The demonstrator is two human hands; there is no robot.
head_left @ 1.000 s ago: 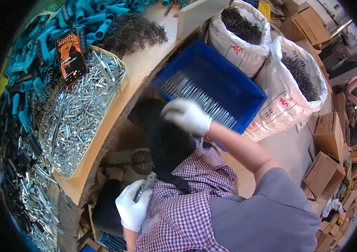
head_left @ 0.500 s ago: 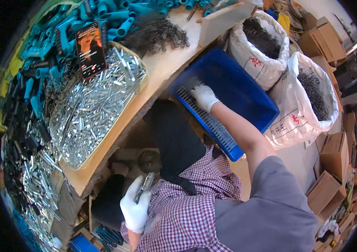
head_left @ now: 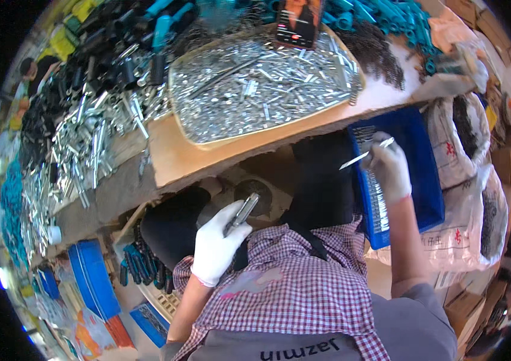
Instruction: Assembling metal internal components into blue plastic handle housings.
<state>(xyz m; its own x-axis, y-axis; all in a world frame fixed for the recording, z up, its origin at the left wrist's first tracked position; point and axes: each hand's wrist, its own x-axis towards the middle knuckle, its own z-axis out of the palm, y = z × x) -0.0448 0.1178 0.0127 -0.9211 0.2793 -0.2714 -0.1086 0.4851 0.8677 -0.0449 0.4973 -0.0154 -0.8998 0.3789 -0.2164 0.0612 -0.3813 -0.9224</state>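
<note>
My left hand (head_left: 218,249), in a white glove, is closed round a short silvery metal piece (head_left: 243,212) that sticks up above my lap. My right hand (head_left: 391,171), gloved with greyed fingertips, pinches a thin, shiny metal strip (head_left: 354,161), which slants across the near-left side of a blue plastic bin (head_left: 433,204). Along the bin's left side runs a row of similar metal strips (head_left: 379,207). My right wrist passes over the bin, and part of the row is hidden by the hand.
A tray (head_left: 204,144) heaped with small metal parts is on the wooden bench (head_left: 174,162). Behind it are a phone (head_left: 299,24), teal handles (head_left: 382,15) and dark springs (head_left: 376,51). White sacks (head_left: 457,222) flank the bin on the right; loose metal tubes (head_left: 84,138) lie left.
My right hand has come up from the row in the bin with a metal strip. My left hand still holds its metal piece. The whole view has swung toward the left.
</note>
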